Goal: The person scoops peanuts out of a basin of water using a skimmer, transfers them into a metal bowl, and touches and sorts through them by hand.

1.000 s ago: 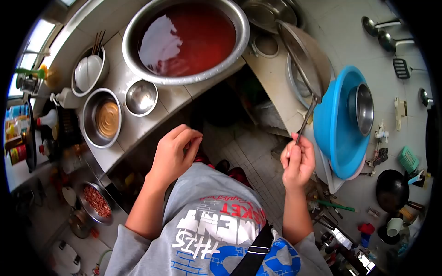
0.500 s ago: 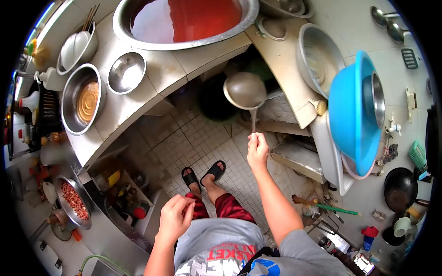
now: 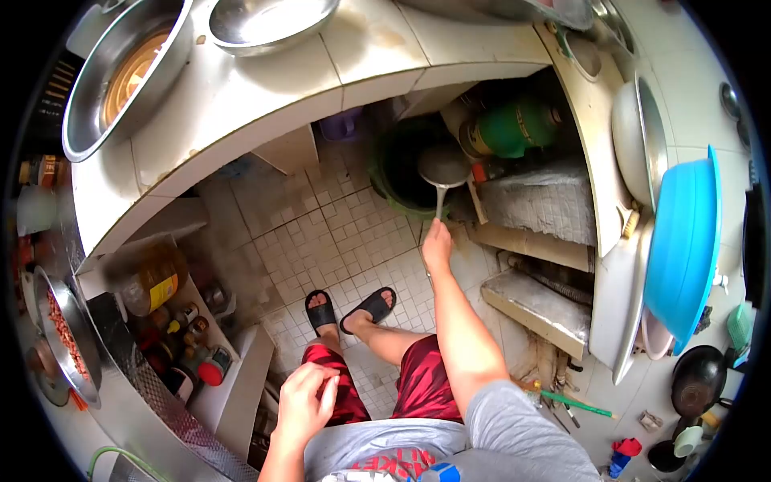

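Observation:
My right hand grips the handle of a metal ladle, its arm stretched forward. The round bowl of the ladle is over the opening of a dark green bin under the counter; what the ladle holds cannot be made out. Near my lap, my left hand is raised with its fingers curled together, and I see nothing in it. A green bottle-like container lies beside the bin.
Steel bowls stand on the tiled counter. At the right are a blue basin and a black wok. Jars and a large oil bottle sit on a low shelf at the left, near a bowl of reddish pieces.
The view has tilted down toward the floor. My right hand has carried the ladle from beside the right counter to over the bin. My left hand stays curled near my body.

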Demonstrator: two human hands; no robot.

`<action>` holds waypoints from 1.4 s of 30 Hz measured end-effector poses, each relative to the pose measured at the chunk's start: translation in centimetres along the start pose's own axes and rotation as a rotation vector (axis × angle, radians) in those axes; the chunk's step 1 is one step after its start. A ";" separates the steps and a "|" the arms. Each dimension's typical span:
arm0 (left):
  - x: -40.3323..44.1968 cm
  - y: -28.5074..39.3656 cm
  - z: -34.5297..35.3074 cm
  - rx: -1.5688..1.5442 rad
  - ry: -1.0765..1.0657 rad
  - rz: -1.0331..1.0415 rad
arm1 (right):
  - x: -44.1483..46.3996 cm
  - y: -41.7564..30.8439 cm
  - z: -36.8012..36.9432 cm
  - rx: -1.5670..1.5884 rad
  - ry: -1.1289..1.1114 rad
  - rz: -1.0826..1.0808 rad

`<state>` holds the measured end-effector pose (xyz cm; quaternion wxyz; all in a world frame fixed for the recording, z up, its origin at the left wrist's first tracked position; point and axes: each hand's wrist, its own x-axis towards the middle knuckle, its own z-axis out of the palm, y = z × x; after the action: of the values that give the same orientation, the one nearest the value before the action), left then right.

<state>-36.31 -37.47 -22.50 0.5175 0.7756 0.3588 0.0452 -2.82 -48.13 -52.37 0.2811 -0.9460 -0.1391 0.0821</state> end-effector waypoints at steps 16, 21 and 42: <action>-0.5 6.8 -3.2 -0.024 0.092 0.025 | -1.0 -12.1 -17.1 0.918 -0.504 0.612; -0.4 13.0 -5.9 -0.028 0.118 0.060 | -4.9 -18.0 -29.5 1.605 -1.127 0.735; 7.4 28.1 -10.6 0.076 0.183 0.360 | 0.7 -33.0 -48.4 1.044 -0.688 0.193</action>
<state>-21.14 -30.65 3.65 0.4367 0.8388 0.2611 0.1937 1.98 -45.98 5.98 0.6361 -0.6118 -0.0771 0.4638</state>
